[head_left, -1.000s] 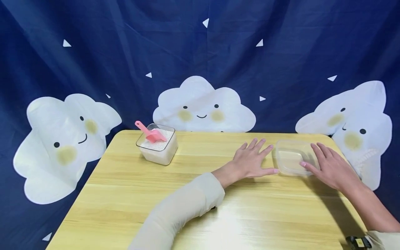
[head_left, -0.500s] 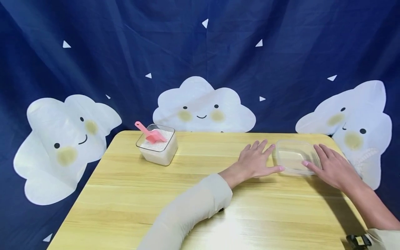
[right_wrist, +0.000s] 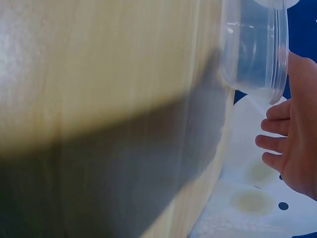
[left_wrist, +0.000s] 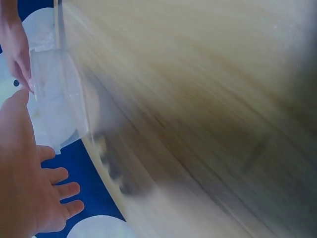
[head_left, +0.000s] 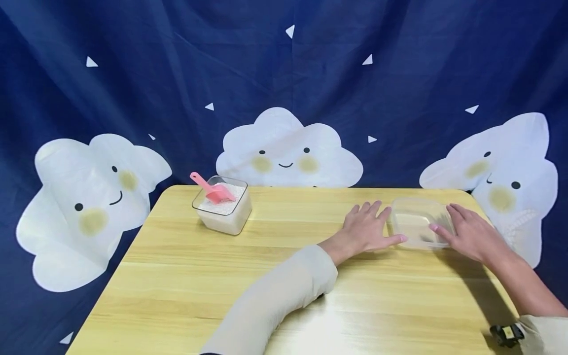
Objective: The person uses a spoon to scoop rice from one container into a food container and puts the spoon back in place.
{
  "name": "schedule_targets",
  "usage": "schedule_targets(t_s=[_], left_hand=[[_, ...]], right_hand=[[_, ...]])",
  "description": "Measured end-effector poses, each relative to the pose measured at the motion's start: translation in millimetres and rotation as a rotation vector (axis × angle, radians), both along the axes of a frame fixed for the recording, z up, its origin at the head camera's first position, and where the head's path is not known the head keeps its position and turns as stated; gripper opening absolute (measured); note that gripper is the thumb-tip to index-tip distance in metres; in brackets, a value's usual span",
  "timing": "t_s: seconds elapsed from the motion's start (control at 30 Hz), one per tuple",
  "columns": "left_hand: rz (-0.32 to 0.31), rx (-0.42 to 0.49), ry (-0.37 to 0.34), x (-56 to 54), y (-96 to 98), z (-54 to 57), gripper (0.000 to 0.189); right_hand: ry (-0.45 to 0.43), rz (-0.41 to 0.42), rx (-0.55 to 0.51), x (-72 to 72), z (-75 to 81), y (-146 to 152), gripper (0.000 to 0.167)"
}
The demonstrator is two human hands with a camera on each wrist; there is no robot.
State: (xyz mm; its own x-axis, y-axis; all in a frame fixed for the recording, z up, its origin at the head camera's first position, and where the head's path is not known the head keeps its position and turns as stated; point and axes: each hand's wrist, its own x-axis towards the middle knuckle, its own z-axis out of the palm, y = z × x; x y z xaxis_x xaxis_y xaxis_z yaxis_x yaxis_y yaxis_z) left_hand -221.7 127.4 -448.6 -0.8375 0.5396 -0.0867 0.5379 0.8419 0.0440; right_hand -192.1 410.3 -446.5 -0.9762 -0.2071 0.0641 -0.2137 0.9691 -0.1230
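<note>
A clear, square plastic food container (head_left: 417, 243) stands near the table's far right corner, with nothing visible inside. My left hand (head_left: 366, 230) is on its left side, fingers spread and the thumb tip right at the front left rim. On the other side, my right hand (head_left: 475, 236) lies along the right edge, its thumb reaching over the rim. In the right wrist view, the fingers of the right hand (right_wrist: 277, 131) are loosely extended beside the container (right_wrist: 252, 54). The left wrist view shows the container (left_wrist: 57, 99) between both hands.
A clear square box (head_left: 226, 222) of white grains stands at the table's back left, a pink scoop (head_left: 217, 193) resting in it. Behind the wooden table (head_left: 177, 276) hangs a dark blue curtain (head_left: 248, 59) with cloud prints.
My left hand has moved slightly right toward the container, its thumb now at the rim. The right hand has shifted only a little; box and scoop stay put.
</note>
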Motion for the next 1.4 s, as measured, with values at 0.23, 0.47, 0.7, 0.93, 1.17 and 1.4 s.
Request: schedule_targets(t_s=[0.23, 0.47, 0.7, 0.93, 1.17, 1.4], left_hand=[[-0.009, -0.018, -0.006, -2.1, 7.9, 0.8, 0.092], [0.027, -0.028, -0.007, -4.1, 18.9, 0.5, 0.09], [0.08, -0.031, 0.032, -3.9, 34.6, 2.3, 0.094], [0.113, -0.078, 0.078, -7.5, 47.1, 0.5, 0.07], [0.107, -0.156, 0.087, -11.6, 52.9, -2.4, 0.071], [0.079, -0.297, 0.145, -14.0, 59.2, 1.8, 0.071]], right_hand=[[0.005, 0.004, 0.026, -0.9, -2.8, 6.5, 0.076], [0.023, 0.044, -0.026, 1.1, -12.3, 14.0, 0.06], [-0.011, 0.075, -0.102, -1.9, -15.2, 14.7, 0.052], [-0.032, 0.059, -0.07, -3.2, -15.1, 11.2, 0.051], [0.021, 0.072, -0.029, -2.5, -17.8, 9.1, 0.047], [0.048, 0.085, 0.04, -3.0, -13.3, 7.1, 0.046]])
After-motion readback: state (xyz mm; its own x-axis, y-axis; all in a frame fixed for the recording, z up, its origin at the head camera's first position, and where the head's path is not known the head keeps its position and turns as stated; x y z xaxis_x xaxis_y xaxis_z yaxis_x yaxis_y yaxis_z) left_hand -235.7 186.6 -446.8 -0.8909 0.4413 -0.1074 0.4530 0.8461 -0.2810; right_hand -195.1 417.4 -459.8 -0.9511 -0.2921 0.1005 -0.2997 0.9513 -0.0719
